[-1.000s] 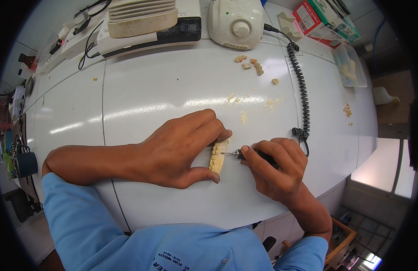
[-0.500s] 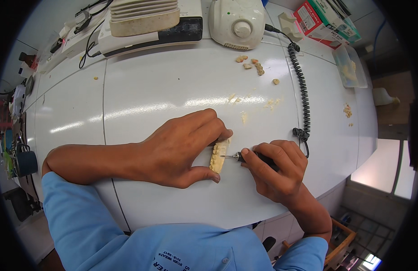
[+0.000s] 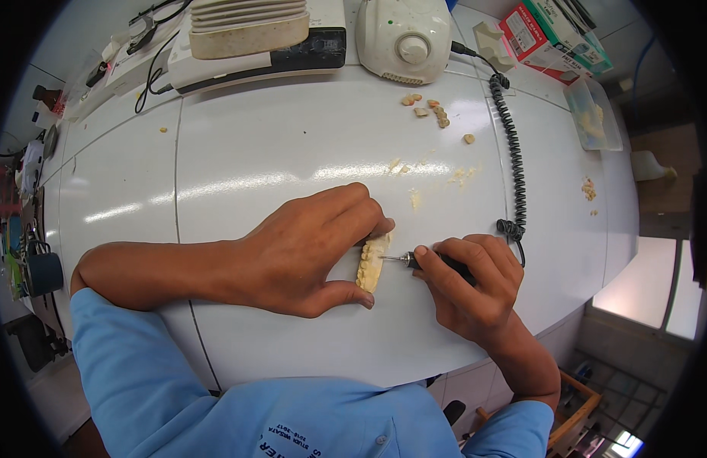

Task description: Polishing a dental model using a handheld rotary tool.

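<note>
A cream dental cast (image 3: 370, 266) with a row of moulded teeth lies on the white work surface (image 3: 269, 137), gripped at both ends by the thumb and fingers of my left hand (image 3: 315, 244). My right hand (image 3: 471, 286) is closed around a black rotary handpiece (image 3: 414, 260), whose thin metal bit reaches leftward to the cast. A black coiled cord (image 3: 508, 153) runs from the handpiece up to a white control unit (image 3: 391, 38) with a round knob. Small cream pieces (image 3: 441, 114) and powder are scattered beyond my hands.
A white machine (image 3: 201, 76) with stacked trays (image 3: 249, 38) stands at the back left. Boxes (image 3: 536, 38) and a clear plastic container (image 3: 590, 111) sit at the back right, near loose bits (image 3: 588, 189). A dark mug (image 3: 42, 271) is at the far left edge.
My right hand and the handpiece have shifted very slightly to the right, still at the cast. My left hand keeps the same grip, and the cast is nearly still.
</note>
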Motion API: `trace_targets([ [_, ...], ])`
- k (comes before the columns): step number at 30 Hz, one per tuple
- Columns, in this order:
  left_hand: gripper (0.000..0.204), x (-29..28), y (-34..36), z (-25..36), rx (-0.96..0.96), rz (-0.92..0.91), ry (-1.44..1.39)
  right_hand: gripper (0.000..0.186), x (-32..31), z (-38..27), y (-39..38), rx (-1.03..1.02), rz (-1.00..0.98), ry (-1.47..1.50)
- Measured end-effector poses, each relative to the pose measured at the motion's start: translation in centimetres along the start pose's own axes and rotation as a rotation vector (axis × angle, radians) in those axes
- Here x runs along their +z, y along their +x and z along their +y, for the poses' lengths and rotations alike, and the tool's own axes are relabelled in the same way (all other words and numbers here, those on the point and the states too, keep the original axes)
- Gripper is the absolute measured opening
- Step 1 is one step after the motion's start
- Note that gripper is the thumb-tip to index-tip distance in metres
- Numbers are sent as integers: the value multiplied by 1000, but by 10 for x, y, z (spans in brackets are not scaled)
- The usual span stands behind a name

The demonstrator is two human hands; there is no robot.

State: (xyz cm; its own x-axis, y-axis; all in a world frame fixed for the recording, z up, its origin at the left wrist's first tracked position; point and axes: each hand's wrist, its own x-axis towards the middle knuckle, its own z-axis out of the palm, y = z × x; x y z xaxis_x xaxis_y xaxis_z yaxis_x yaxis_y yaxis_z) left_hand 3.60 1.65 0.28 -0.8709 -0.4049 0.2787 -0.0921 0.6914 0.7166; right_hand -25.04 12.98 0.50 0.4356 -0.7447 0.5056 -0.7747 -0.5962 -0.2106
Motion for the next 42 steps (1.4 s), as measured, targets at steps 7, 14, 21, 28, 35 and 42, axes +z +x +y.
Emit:
trace_targets([
  [7,84,2,0,-2,20,22,7,30,1,0,0,-9,7,-6],
  [14,84,1,-1,-2,9,10,19,30,2,1,0,-19,13,-7],
  [21,84,1,-1,-2,12,12,12,30,2,1,1,-29,16,3],
  [28,84,1,-1,-1,19,15,20,31,2,0,1,-13,11,1],
  [35,85,1,-1,-2,14,11,11,28,2,0,2,4,0,1],
  [42,84,1,-1,-1,3,7,13,27,1,1,2,4,3,-8],
])
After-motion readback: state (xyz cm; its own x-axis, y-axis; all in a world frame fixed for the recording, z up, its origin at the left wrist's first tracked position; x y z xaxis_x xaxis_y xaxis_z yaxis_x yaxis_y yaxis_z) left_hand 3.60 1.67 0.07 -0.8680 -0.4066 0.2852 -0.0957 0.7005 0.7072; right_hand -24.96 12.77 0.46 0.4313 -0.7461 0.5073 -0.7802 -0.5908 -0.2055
